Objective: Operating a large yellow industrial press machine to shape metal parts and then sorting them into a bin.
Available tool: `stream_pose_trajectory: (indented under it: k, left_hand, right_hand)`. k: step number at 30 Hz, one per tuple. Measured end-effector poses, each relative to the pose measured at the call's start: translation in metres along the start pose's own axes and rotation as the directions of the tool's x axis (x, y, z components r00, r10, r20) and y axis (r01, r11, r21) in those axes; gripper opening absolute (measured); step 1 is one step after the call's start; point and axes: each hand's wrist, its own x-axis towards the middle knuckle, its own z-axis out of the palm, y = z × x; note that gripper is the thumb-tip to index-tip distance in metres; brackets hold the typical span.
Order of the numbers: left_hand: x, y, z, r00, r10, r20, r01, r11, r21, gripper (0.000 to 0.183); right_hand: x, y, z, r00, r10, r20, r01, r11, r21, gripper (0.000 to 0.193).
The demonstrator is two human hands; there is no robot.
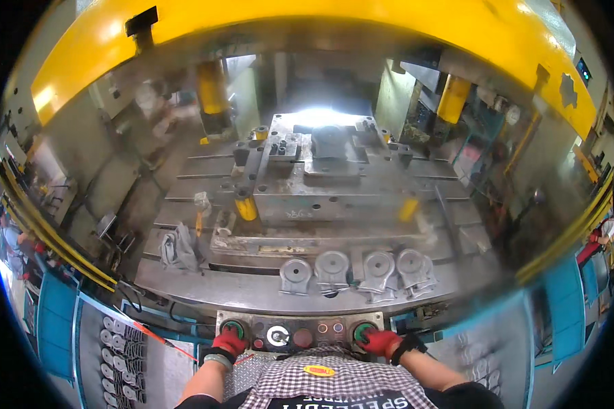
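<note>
My left hand (229,342), in a red glove, rests on the left green push button (233,329) of the control panel (273,317). On the right green button (364,331) lies my right hand (383,343), gloved alike and with a dark wristband. Both hands hold nothing, and their fingers reach over the buttons. Beyond the panel, several grey metal parts with round, holed heads (295,271) stand along the front of the press bed (239,281). Further back, a steel die (290,178) is mounted on the bed, a grey block (332,144) on top.
A yellow press frame (307,9) arches overhead. A grey cloth (179,247) and an orange-handled brush (199,213) lie at the bed's left. More metal parts (119,361) fill a rack at lower left. Blue panels (56,324) flank me, and an orange stick (158,335) leans beside the panel.
</note>
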Motion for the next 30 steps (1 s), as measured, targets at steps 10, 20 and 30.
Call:
stream_pose_trajectory:
  k: [10,20,30]
  left_hand:
    - [0.009,-0.012,0.024,0.984,0.011,-0.176,-0.013,1.000,-0.009,0.061]
    - [0.006,-0.006,0.017,0.989,0.002,-0.151,0.000,1.000,0.013,0.059]
    - [0.000,-0.003,0.013,0.993,-0.012,-0.118,0.010,1.000,-0.020,0.068]
  right_hand:
    - [-0.001,0.011,0.039,0.985,0.117,0.130,-0.094,0.981,-0.171,0.057]
    - [0.000,0.022,0.050,0.994,0.109,0.015,-0.105,0.982,-0.159,0.049]
    - [-0.004,0.016,0.039,0.996,0.066,0.058,-0.056,0.985,-0.163,0.054]
